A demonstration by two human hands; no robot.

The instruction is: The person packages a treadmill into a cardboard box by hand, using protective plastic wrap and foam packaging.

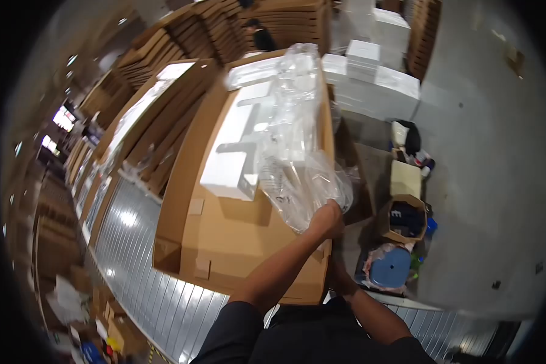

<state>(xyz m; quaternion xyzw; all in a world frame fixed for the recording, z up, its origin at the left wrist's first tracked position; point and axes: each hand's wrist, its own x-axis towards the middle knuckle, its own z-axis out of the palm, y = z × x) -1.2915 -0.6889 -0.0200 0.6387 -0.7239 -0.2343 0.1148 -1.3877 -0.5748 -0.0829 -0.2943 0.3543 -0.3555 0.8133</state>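
A large open cardboard box (224, 236) lies in front of me, with a white foam block (224, 164) with cut-out slots inside it. Clear plastic film (294, 121) runs along the box's right side, over the foam, and bunches near the front. My left hand (326, 219) is closed on the loose end of that film, above the box's right wall. Low at the box's front right corner is my right hand (341, 282), close against the outside of the wall; its fingers are hidden.
The box rests on a metal roller conveyor (133, 224), with more long boxes (139, 133) to the left. White foam blocks (376, 85) stand at the back right. A blue stool (389, 267) and a carton (404, 217) are on the right. Another person (262, 37) is at the back.
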